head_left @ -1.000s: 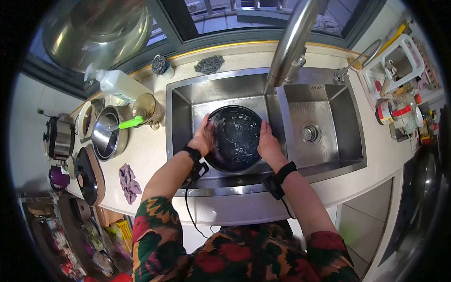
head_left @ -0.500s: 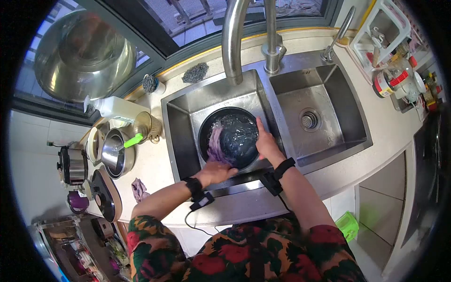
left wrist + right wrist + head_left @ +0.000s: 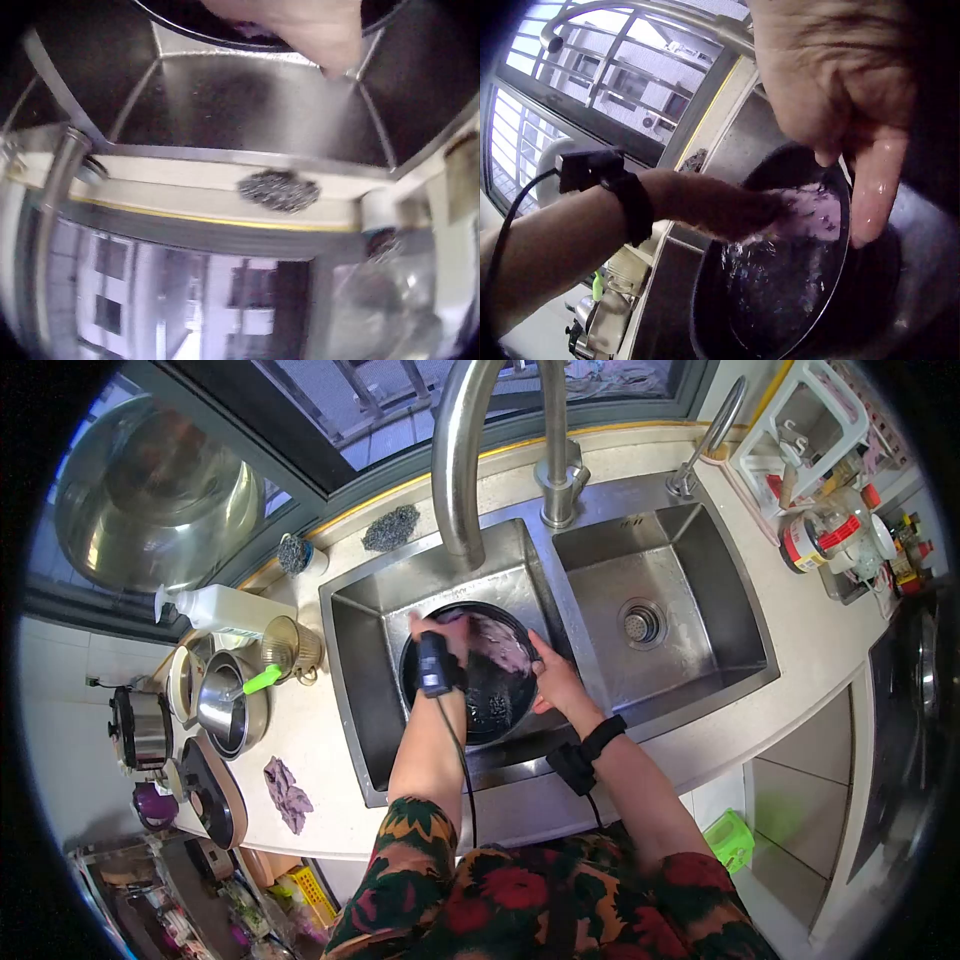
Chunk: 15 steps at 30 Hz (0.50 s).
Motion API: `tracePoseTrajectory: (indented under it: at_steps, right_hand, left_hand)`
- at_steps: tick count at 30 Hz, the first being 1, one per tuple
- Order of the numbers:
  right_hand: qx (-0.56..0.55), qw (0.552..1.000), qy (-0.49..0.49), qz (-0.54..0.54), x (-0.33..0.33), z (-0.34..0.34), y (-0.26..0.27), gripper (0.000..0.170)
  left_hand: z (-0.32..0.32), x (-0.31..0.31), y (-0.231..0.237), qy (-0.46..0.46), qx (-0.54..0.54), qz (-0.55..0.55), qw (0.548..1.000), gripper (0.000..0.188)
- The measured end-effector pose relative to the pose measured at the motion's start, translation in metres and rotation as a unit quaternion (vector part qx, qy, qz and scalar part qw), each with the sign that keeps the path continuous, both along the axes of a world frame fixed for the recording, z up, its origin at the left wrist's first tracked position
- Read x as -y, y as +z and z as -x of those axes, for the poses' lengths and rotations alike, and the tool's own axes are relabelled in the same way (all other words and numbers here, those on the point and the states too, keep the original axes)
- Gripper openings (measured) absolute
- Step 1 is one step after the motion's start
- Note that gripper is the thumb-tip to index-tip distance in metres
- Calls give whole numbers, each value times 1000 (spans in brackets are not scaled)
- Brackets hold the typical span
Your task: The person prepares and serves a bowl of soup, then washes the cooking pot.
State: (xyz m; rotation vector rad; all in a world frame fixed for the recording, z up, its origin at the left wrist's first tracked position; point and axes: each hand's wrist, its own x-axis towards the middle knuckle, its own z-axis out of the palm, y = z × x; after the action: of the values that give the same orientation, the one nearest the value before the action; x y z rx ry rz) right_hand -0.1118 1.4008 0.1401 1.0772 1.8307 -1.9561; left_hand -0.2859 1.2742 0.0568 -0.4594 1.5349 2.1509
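A round black pot (image 3: 487, 710) with water on its inner surface sits in the left sink basin (image 3: 366, 710). My left hand (image 3: 445, 635), blurred by motion, is inside the pot at its far left side and holds a wet purple cloth (image 3: 505, 645) against the inner wall. In the right wrist view the cloth (image 3: 814, 212) spreads out from under those fingers. My right hand (image 3: 560, 678) grips the pot's right rim, a finger outside the wall, as the right wrist view shows.
A tall faucet (image 3: 462, 470) arches over the left basin; the right basin (image 3: 640, 575) has a drain. Left on the counter stand a white bottle (image 3: 225, 610), a glass mug (image 3: 290, 650), metal bowls (image 3: 232, 705) and a second purple cloth (image 3: 288, 795). A steel wool pad (image 3: 391, 528) lies behind the sink.
The left hand has swept from the pot's left side to its near edge, then to its far left side, with the cloth. The right hand stays at the right rim. The head view has shifted.
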Motion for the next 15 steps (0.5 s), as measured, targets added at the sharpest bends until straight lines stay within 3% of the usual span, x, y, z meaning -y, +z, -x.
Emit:
tracePoseTrajectory:
  at_steps: [2, 3, 4, 5, 6, 7, 8, 9, 10, 11, 12, 13, 15]
  right_hand:
    - [3, 1000, 5, 11, -2, 0, 2, 50]
    - [1, 1000, 5, 9, -3, 1, 3, 50]
    - [-10, 1000, 3, -7, -2, 1, 4, 50]
    - [-19, 1000, 2, -22, -2, 1, 4, 50]
    - [-19, 1000, 2, -22, -2, 1, 3, 50]
    - [-21, 999, -1, -33, -2, 2, 3, 51]
    - [-22, 999, -2, -44, -1, 2, 2, 52]
    - [-21, 999, 2, -42, 0, 1, 0, 52]
    - [-50, 993, -3, -110, 0, 2, -5, 53]
    - [-79, 981, -9, -175, -1, 3, -14, 54]
    - [-176, 937, -6, -302, -1, 4, -58, 56]
    - [-178, 937, -6, -301, 0, 6, -36, 56]
    - [-21, 993, -18, -113, -2, 7, 7, 56]
  left_hand:
    - [35, 34, -91, -161, -204, 155, 953, 68]
    - [8, 28, -55, -161, -206, 154, 953, 68]
    - [-1, 2, -11, -37, -98, 16, 994, 69]
    - [-8, -26, 36, 88, 16, -123, 988, 70]
    - [26, -24, -19, 63, 264, -236, 933, 72]
    - [-9, -61, 49, 142, 180, -130, 965, 75]
    - [-9, -62, 29, 88, 229, -100, 964, 80]
    - [-45, -74, 82, 9, 185, -50, 981, 78]
    - [-57, -69, 66, -138, 76, -178, 971, 68]
    - [-63, -63, 35, -194, 138, -132, 962, 61]
    - [-80, -57, 38, -253, 150, -116, 949, 54]
    - [-91, -47, 41, -325, 134, -123, 928, 49]
    - [-100, -22, 44, -389, 159, -49, 906, 51]
